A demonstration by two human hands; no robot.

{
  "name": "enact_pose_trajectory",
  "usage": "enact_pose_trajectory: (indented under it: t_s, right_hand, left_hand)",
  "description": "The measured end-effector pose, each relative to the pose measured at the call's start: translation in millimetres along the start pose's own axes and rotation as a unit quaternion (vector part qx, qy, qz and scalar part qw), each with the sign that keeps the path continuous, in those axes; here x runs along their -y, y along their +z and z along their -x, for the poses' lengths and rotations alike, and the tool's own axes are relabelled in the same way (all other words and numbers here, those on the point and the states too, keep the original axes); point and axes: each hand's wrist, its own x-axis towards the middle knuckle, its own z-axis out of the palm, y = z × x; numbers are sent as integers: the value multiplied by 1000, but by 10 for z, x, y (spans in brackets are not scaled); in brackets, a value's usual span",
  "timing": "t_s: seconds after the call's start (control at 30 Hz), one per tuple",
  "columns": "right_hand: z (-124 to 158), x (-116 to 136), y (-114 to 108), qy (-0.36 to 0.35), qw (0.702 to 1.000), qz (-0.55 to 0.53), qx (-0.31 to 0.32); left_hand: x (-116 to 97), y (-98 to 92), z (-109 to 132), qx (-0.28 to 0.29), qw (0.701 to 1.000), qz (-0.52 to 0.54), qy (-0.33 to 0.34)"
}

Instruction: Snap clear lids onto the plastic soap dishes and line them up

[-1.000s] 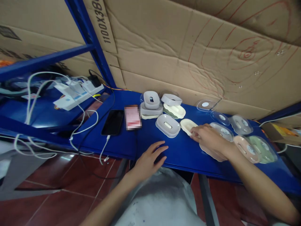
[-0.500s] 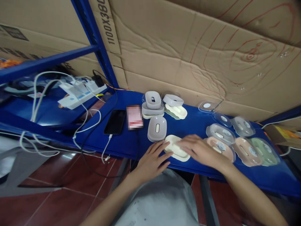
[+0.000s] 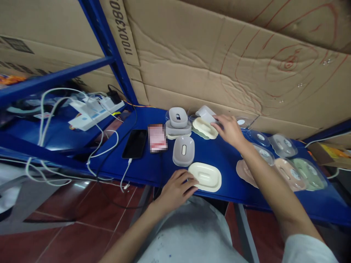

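My left hand (image 3: 177, 188) has its fingers stretched out, their tips at the left rim of a cream oval tray (image 3: 205, 177), which looks like part of a soap dish. My right hand (image 3: 229, 130) reaches farther back, thumb and fingers closed on the right side of a grey dish (image 3: 205, 114). That grey dish is tilted above a stack with another cream tray (image 3: 203, 127) on top. A single grey dish with a pale central bar (image 3: 183, 150) sits beyond my left hand. Left of the stack, more grey dishes (image 3: 178, 117) are piled up.
A black phone (image 3: 135, 143) on a white cable and a blurred pink item (image 3: 157, 138) lie to the left. Clear-covered dishes, one pink (image 3: 287, 171) and one green (image 3: 308, 173), stand right. Cardboard (image 3: 186, 65) backs the blue table; a power strip (image 3: 95, 113) sits far left.
My right hand has moved from the near cream tray to the back stack and tilted its grey dish. My left hand stays by the near tray, its fingers closer together.
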Motion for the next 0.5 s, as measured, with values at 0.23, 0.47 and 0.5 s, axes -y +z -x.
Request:
enact_pose_trajectory:
  t_s: [0.23, 0.47, 0.5]
  right_hand:
    - [1657, 807, 9, -57, 998, -13, -29]
    - [1974, 1105, 416, -60, 994, -93, -4]
    - [1971, 1104, 428, -65, 993, -94, -2]
  left_hand:
    - [14, 52, 67, -91, 995, -1, -31]
    - [30, -4, 3, -13, 1000, -2, 19]
    - [32, -5, -3, -7, 1000, 3, 24]
